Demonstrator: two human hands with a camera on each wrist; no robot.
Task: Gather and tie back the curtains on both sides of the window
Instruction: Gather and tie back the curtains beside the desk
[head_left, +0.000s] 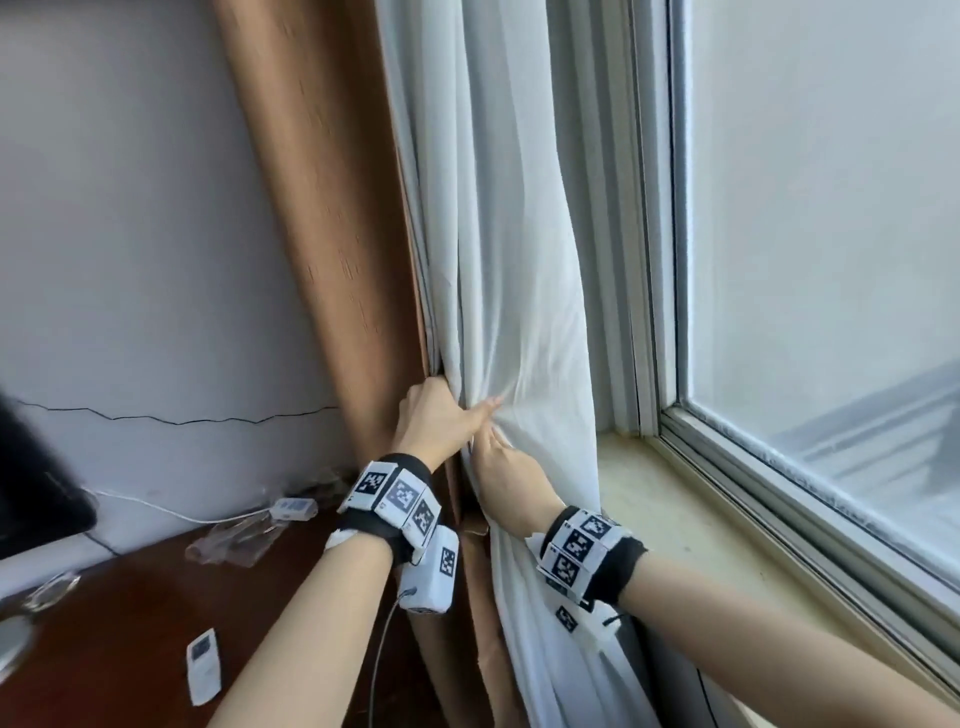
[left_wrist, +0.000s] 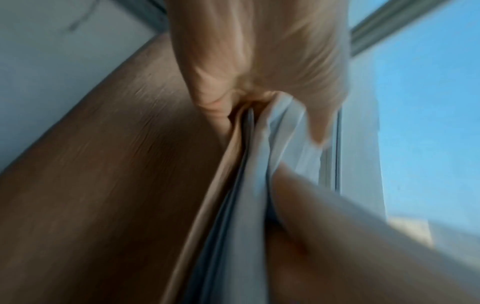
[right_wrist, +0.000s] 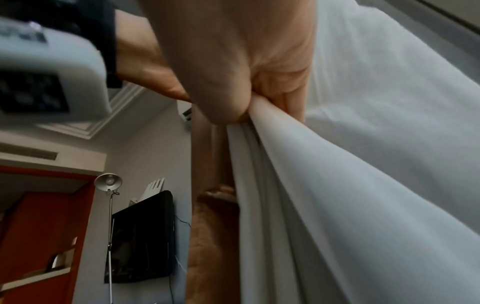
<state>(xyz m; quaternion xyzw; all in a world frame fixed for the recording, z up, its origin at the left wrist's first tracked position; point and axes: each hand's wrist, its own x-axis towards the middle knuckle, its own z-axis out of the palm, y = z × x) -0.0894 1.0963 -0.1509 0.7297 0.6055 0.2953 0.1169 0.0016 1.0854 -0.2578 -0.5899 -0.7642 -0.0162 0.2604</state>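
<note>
A white sheer curtain (head_left: 509, 270) hangs bunched beside a brown drape (head_left: 332, 218) at the left side of the window. My left hand (head_left: 441, 415) grips the gathered white folds where they meet the drape's edge, thumb pointing right across the cloth. Just below it my right hand (head_left: 506, 467) reaches into the same folds, its fingers hidden in the fabric. In the left wrist view, the left hand (left_wrist: 259, 72) holds the white curtain (left_wrist: 259, 164) against the brown drape (left_wrist: 116, 174). In the right wrist view, the right hand (right_wrist: 246, 72) pinches a fold of white curtain (right_wrist: 337, 185).
A pale windowsill (head_left: 691, 525) and the window frame (head_left: 660, 260) lie to the right. A dark wooden surface (head_left: 130, 623) at lower left carries a white remote (head_left: 204, 665), a cable and plastic wrap. A black screen (right_wrist: 142, 236) and a floor lamp (right_wrist: 109, 183) stand by the wall.
</note>
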